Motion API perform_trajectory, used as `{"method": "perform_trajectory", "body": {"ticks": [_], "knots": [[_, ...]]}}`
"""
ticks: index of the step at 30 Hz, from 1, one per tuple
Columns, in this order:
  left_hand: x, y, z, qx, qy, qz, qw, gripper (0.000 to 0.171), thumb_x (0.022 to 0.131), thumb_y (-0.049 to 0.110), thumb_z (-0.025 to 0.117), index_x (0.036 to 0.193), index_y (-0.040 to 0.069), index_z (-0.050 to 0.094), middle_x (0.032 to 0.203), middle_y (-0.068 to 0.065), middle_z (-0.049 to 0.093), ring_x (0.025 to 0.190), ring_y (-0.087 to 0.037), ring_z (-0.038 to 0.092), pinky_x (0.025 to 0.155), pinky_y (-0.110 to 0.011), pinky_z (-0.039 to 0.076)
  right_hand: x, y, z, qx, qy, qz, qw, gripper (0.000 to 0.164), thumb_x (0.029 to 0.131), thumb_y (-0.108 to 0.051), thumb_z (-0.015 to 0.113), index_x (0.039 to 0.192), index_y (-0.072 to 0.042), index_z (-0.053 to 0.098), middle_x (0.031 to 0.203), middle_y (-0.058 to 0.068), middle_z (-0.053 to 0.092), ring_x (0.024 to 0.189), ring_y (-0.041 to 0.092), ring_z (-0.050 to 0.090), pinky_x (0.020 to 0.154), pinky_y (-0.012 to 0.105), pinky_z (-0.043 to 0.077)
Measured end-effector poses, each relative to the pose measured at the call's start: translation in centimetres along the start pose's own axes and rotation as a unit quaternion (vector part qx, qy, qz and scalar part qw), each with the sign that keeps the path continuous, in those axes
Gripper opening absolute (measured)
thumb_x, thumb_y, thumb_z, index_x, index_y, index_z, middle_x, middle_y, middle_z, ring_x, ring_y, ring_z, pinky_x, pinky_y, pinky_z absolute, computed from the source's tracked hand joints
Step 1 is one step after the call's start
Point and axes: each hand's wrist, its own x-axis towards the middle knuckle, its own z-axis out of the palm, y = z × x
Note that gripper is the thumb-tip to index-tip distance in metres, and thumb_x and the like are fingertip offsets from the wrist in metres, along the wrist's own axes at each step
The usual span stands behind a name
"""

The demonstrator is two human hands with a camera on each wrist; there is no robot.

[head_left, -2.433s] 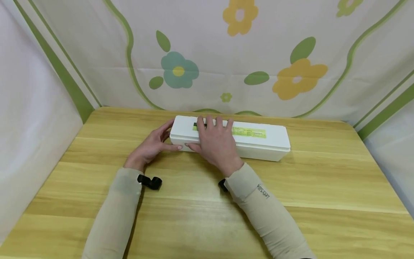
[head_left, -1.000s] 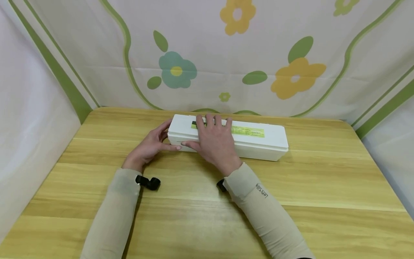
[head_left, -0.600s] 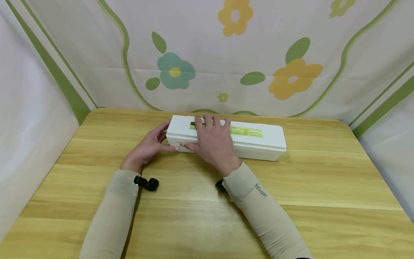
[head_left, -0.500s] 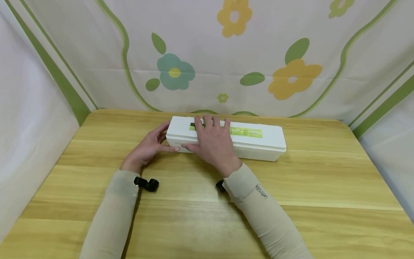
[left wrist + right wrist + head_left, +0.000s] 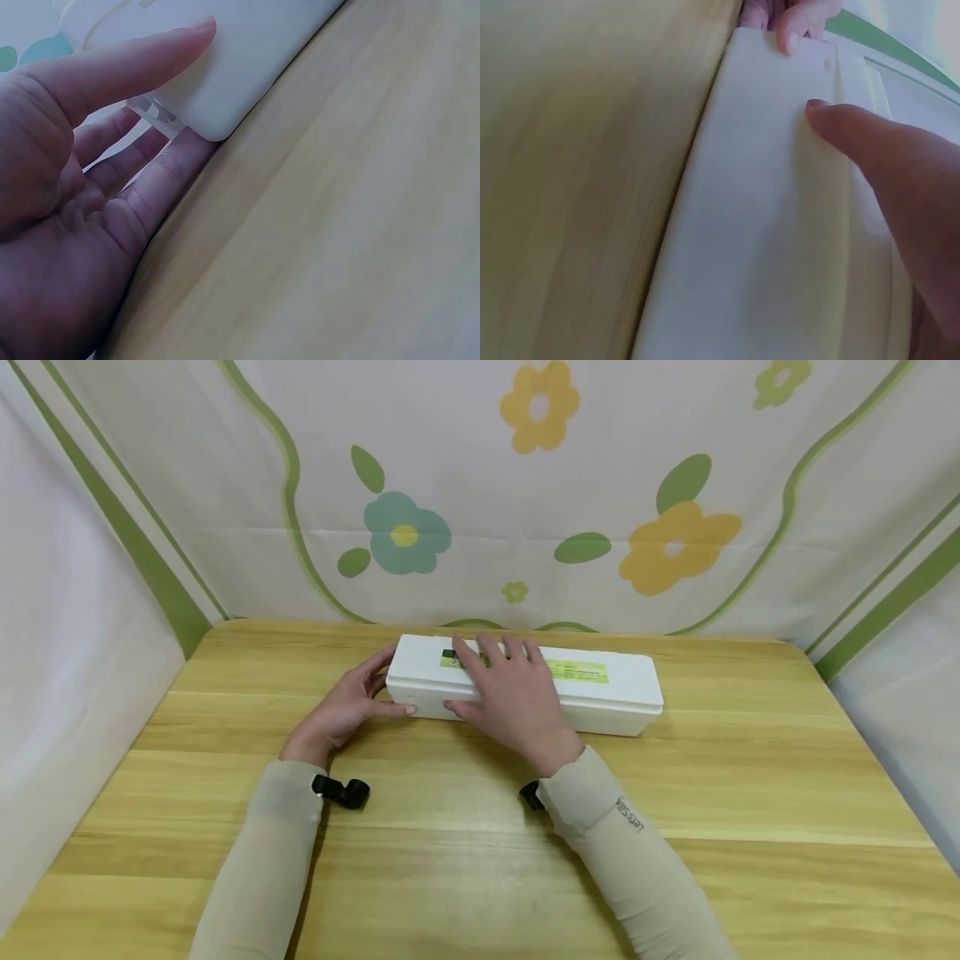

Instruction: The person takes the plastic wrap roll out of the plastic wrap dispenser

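Note:
A long white lidded box with a yellow-green label on its lid lies across the back half of the table, its lid down. My left hand holds the box's left end, thumb on the front face and fingers round the end. In the left wrist view, some fingers pass behind the lower corner of the end, and their tips are hidden. On the left part of the lid rests my right hand, fingers spread and fairly straight over the label. Its thumb touches the front side below the lid's edge.
The wooden table spreads out in front of and beside the box. Close behind the table hangs a white curtain with printed flowers, and more cloth encloses both sides. A black wrist camera sticks out from the left cuff.
My right hand has slid a little to the right along the lid, its fingers slanting more to the left. My left hand keeps its hold, and the box stays on the table.

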Motion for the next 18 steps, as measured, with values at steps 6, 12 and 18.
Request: {"method": "perform_trajectory", "body": {"ticks": [6, 12, 18], "knots": [[-0.1, 0.1, 0.0, -0.003, 0.003, -0.001, 1.0000, 0.109, 0.085, 0.002, 0.091, 0.171, 0.031, 0.031, 0.177, 0.004, 0.033, 0.161, -0.024, 0.037, 0.127, -0.046, 0.036, -1.9, 3.1, 0.1, 0.047, -0.022, 0.020, 0.998, 0.092, 0.093, -0.080, 0.062, 0.164, -0.024, 0.043, 0.155, 0.009, 0.057, 0.143, 0.038, 0.054, 0.120, 0.056, 0.041], [0.1, 0.3, -0.1, -0.006, 0.000, -0.001, 1.0000, 0.109, 0.084, 0.002, 0.091, 0.171, 0.031, 0.031, 0.177, 0.005, 0.033, 0.160, -0.022, 0.038, 0.128, -0.046, 0.035, -5.6, 7.5, 0.3, 0.085, 0.001, 0.034, 0.996, 0.091, 0.090, -0.071, 0.075, 0.162, -0.023, 0.047, 0.156, 0.012, 0.055, 0.145, 0.039, 0.050, 0.123, 0.061, 0.036], [0.0, 0.1, -0.1, -0.007, 0.000, 0.002, 1.0000, 0.107, 0.086, 0.001, 0.089, 0.171, 0.028, 0.031, 0.176, 0.002, 0.033, 0.161, -0.025, 0.037, 0.127, -0.044, 0.036, -8.8, 11.4, 0.5, 0.113, 0.027, 0.041, 0.992, 0.091, 0.085, -0.060, 0.086, 0.160, -0.021, 0.052, 0.154, 0.017, 0.057, 0.143, 0.042, 0.051, 0.120, 0.064, 0.037]]}}
